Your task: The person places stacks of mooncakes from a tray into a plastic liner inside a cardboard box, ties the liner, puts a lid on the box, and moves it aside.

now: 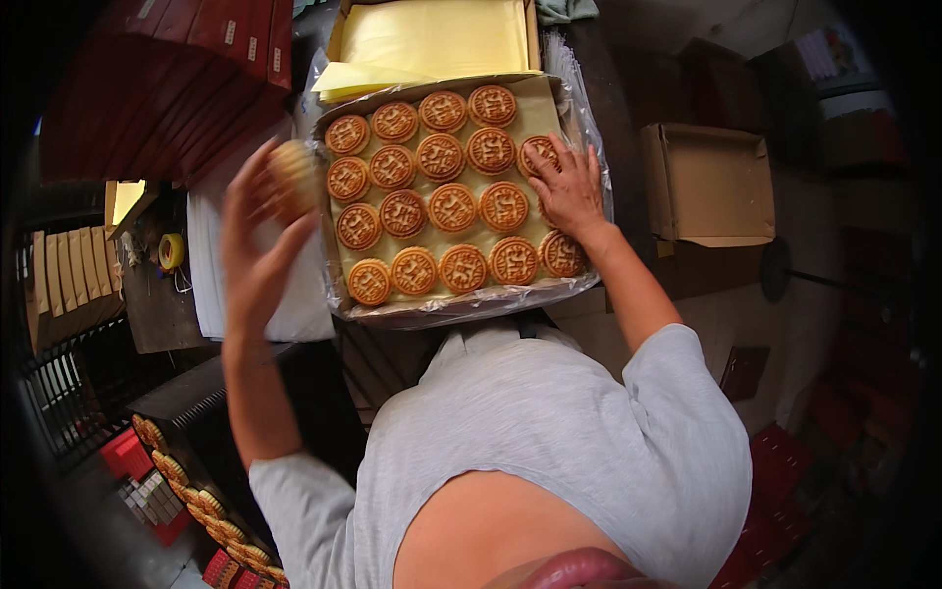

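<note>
My left hand (254, 250) is raised at the left side of a shallow cardboard box (456, 309) lined with clear plastic. It holds a pale-sided mooncake (296, 175), both blurred by motion. Inside the box, rows of round golden-brown mooncakes (452, 207) with embossed tops lie on a yellowish paper sheet (539, 103). My right hand (572, 190) rests palm down at the box's right side. Its spread fingers touch one mooncake (539, 153) in the right-hand column, and the palm partly covers another below it.
Behind the box stands another carton with yellow paper sheets (434, 37). Dark red boxes (169, 88) are stacked at upper left, above white sheets (294, 316). A tape roll (171, 251) lies farther left. More mooncakes (210, 504) line a black tray's edge at lower left. A cardboard tray (714, 184) sits at right.
</note>
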Available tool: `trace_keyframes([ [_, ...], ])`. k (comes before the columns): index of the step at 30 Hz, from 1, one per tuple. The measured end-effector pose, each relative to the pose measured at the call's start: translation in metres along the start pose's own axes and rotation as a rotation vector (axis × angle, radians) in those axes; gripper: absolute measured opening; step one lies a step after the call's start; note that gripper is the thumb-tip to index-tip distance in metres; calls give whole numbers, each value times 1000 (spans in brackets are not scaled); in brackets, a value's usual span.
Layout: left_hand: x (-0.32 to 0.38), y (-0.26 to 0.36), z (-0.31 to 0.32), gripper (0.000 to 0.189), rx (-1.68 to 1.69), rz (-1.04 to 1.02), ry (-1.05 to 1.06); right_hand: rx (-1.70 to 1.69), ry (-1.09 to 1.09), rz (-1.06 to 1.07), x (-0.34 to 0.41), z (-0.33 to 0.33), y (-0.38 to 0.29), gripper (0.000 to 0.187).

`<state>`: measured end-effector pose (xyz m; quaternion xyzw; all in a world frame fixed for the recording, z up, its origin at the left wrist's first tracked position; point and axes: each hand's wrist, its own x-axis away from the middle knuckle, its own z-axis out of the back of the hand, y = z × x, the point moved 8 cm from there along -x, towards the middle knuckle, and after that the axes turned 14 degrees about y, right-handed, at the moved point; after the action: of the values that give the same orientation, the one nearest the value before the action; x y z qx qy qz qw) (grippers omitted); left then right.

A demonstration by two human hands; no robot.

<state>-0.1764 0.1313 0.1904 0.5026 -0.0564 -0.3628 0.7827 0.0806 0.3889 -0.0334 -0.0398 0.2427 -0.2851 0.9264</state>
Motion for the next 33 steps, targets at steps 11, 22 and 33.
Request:
trace_keyframes([
  [11, -45, -32, -370, 69, -677, -554, -283, -244, 155, -96, -10, 27, 7, 42],
  [22, -49, -42, -352, 64, -680, -675, -189, -683, 408, -803, 12, -8, 125, 46],
  [33, -58, -73, -198, 52, -507, -573, 196, -1572, -278, -1414, 46, -111, 186, 29],
])
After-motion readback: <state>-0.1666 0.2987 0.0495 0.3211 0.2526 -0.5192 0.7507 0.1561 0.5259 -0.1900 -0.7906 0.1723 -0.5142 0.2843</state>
